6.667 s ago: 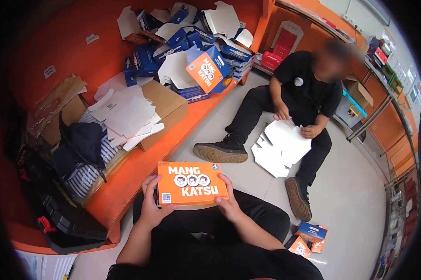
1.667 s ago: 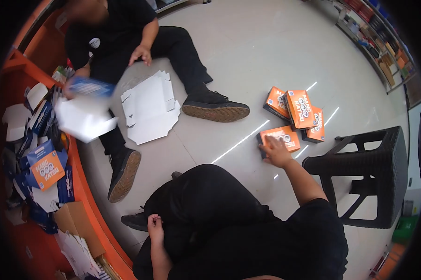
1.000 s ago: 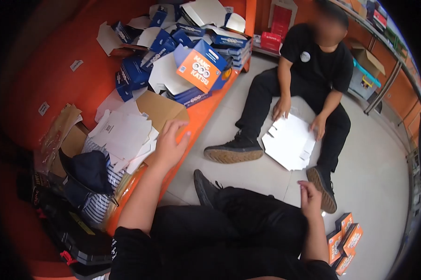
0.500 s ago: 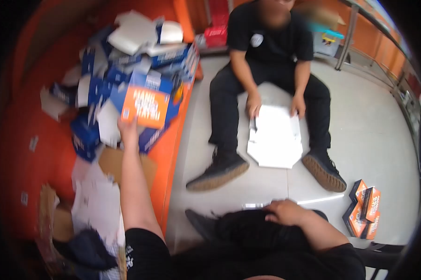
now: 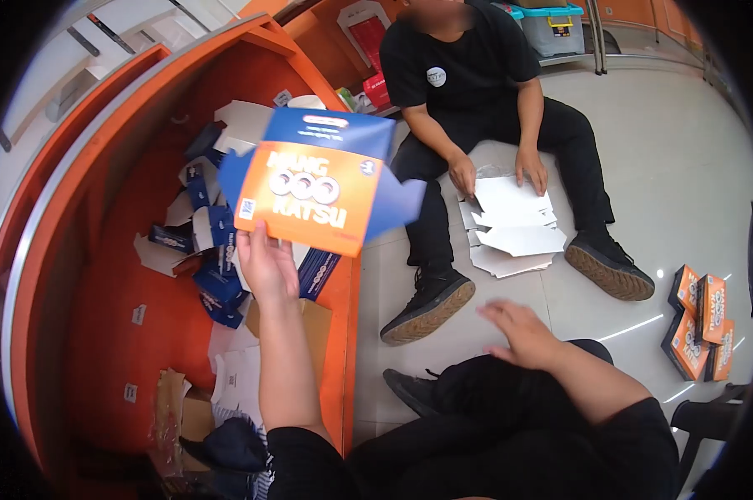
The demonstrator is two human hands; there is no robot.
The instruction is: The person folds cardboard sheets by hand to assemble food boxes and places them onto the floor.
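My left hand [image 5: 268, 262] grips the lower edge of an unfolded cardboard box [image 5: 310, 187], orange on its main panel and blue on its flaps, with "MANG KATSU" lettering. The thumb lies on the printed face and the flaps stick out at both sides. Beneath it, a heap of blue and white box blanks [image 5: 218, 275] lies in an orange cabinet. My right hand [image 5: 522, 333] hovers over my knee, fingers spread, holding nothing. Across from me, a seated person in black [image 5: 468, 92] has both hands on a stack of white flat boxes [image 5: 514, 242] on the floor.
Several folded orange boxes [image 5: 700, 325] stand piled on the tiled floor to the right. The orange cabinet [image 5: 101, 333] fills the left side, with brown cardboard and a dark cap [image 5: 235, 446] near me. A clear bin [image 5: 552, 33] with a blue lid sits on a rack behind.
My left hand has lifted the box blank up from the heap, closer to me. My right hand has risen off my lap and spread. The other person's white boxes have shifted; the view has turned left.
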